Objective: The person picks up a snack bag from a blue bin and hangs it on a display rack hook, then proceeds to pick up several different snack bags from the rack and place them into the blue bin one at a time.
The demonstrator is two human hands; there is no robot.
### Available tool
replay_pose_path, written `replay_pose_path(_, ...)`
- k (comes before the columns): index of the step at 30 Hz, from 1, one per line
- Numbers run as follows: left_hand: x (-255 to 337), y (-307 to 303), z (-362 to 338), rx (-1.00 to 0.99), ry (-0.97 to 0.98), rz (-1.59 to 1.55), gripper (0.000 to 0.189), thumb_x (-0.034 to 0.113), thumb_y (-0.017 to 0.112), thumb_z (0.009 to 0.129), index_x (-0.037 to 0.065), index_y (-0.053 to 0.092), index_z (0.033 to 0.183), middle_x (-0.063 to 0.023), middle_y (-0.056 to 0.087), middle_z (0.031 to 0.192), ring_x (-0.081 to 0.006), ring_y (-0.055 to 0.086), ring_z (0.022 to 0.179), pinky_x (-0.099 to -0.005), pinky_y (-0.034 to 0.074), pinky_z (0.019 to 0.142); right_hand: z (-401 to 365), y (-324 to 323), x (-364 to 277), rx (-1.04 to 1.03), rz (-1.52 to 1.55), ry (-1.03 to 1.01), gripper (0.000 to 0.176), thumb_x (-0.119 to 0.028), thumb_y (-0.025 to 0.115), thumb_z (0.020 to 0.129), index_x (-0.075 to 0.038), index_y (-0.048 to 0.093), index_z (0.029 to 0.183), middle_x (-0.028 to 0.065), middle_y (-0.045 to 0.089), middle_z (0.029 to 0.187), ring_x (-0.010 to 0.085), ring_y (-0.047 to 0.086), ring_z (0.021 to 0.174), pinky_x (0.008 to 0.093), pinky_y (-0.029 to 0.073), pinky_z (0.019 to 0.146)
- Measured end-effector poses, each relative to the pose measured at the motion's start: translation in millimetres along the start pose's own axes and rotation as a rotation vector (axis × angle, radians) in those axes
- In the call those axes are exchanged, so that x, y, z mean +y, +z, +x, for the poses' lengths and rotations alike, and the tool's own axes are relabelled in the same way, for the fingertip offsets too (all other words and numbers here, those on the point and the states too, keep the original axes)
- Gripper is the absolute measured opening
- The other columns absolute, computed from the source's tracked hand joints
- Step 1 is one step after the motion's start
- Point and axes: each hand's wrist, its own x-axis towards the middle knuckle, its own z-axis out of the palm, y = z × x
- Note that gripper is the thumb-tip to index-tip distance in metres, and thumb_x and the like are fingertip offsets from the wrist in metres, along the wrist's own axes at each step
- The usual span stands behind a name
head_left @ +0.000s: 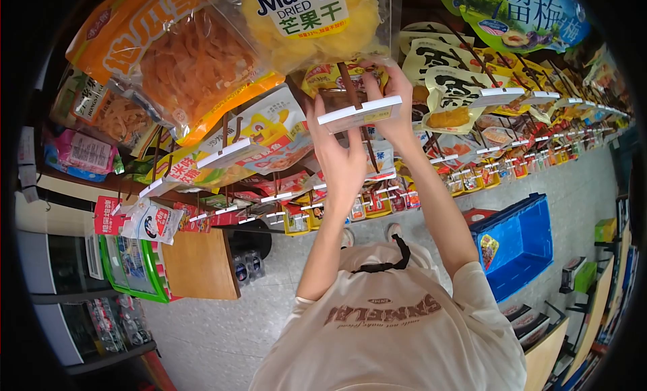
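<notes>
A small yellow and red snack packet (322,78) hangs at a metal peg hook (349,86), between my two hands. My right hand (392,108) grips the packet's right side, fingers bent over its upper edge. On the other side, my left hand (335,152) has its fingers curled up along the packet's left edge, thumb apart. A white price tag holder (360,114) on the hook's front end covers part of the packet and some of my fingers. Just above hangs a large bag of dried mango (310,34).
An orange bag of dried strips (195,67) hangs at upper left. Rows of pegged snack packets (450,98) run to the right, with tag holders jutting out. A blue crate (515,249) stands on the floor at right; a green-framed freezer (135,269) is at left.
</notes>
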Motion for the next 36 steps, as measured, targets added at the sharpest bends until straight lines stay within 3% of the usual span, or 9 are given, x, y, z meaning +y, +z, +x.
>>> replay_pose_path(6, -7.4, 4.8, 3.5, 0.011, -0.054, -0.047, 0.056, 0.011, 0.06, 0.094, -0.009, 0.036, 0.14, -0.0252, 0.037, 0.146, -0.0344, 0.037, 0.136, -0.0416, 0.027, 0.113, -1.4, 4.2, 1.8, -0.005, 0.123, 0.099, 0.016, -0.002, 0.054, 0.091, 0.0, 0.058, 0.106, 0.0078, 0.067, 0.094, 0.012, 0.061, 0.086, 0.0272, 0.05, 0.078)
replay_pose_path(10, -4.9, 4.5, 1.1, 0.034, -0.037, -0.004, 0.056, 0.011, 0.06, 0.094, -0.008, 0.036, 0.14, -0.0238, 0.037, 0.145, -0.0332, 0.041, 0.132, -0.0407, 0.03, 0.111, -3.3, 5.9, -5.0, 0.019, 0.099, -0.011, 0.015, 0.001, 0.053, 0.091, 0.001, 0.058, 0.106, 0.0071, 0.065, 0.097, 0.0114, 0.059, 0.089, 0.0259, 0.049, 0.078)
replay_pose_path(12, -3.8, 3.6, 0.3, 0.003, -0.104, -0.098, 0.06, 0.003, 0.059, 0.087, -0.005, 0.034, 0.141, -0.0337, 0.027, 0.149, -0.0446, 0.025, 0.143, -0.0481, 0.022, 0.116, -3.9, 5.1, -6.9, 0.023, 0.072, -0.021, 0.015, 0.002, 0.052, 0.091, 0.001, 0.058, 0.105, 0.0073, 0.064, 0.098, 0.0113, 0.059, 0.09, 0.0257, 0.049, 0.079)
replay_pose_path(14, -5.1, 5.2, 0.3, 0.007, -0.087, -0.093, 0.061, 0.003, 0.059, 0.087, -0.005, 0.034, 0.141, -0.0336, 0.027, 0.15, -0.0447, 0.025, 0.143, -0.0481, 0.022, 0.116, -5.8, 5.1, -7.4, 0.004, 0.176, 0.105, 0.015, 0.003, 0.053, 0.092, 0.001, 0.058, 0.106, 0.007, 0.065, 0.099, 0.0111, 0.059, 0.09, 0.025, 0.049, 0.079)
replay_pose_path(22, -1.3, 5.5, 0.5, 0.003, -0.042, -0.029, 0.061, 0.002, 0.058, 0.087, -0.006, 0.033, 0.142, -0.0326, 0.027, 0.151, -0.0449, 0.024, 0.143, -0.0487, 0.022, 0.116, -4.0, 2.3, 3.2, 0.014, 0.193, 0.068, 0.015, 0.003, 0.054, 0.092, 0.003, 0.06, 0.105, 0.0071, 0.064, 0.1, 0.0101, 0.059, 0.088, 0.0237, 0.048, 0.078)
replay_pose_path(24, 0.0, 6.0, 0.5, 0.018, -0.033, -0.027, 0.058, 0.01, 0.06, 0.093, -0.009, 0.035, 0.141, -0.0284, 0.033, 0.149, -0.0382, 0.025, 0.144, -0.0444, 0.02, 0.116, -4.2, 0.9, 8.9, 0.019, 0.189, 0.05, 0.014, 0.004, 0.054, 0.092, 0.003, 0.061, 0.104, 0.0075, 0.063, 0.1, 0.0106, 0.059, 0.087, 0.0236, 0.048, 0.077)
replay_pose_path(36, -8.0, 9.2, 1.4, 0.015, -0.012, -0.014, 0.056, 0.007, 0.059, 0.092, -0.01, 0.036, 0.14, -0.0283, 0.039, 0.145, -0.0395, 0.028, 0.142, -0.0464, 0.019, 0.116, -10.7, -7.5, 11.0, 0.039, 0.17, 0.103, 0.008, 0.008, 0.053, 0.09, 0.005, 0.06, 0.093, 0.0078, 0.061, 0.096, 0.0126, 0.061, 0.088, 0.0242, 0.048, 0.078)
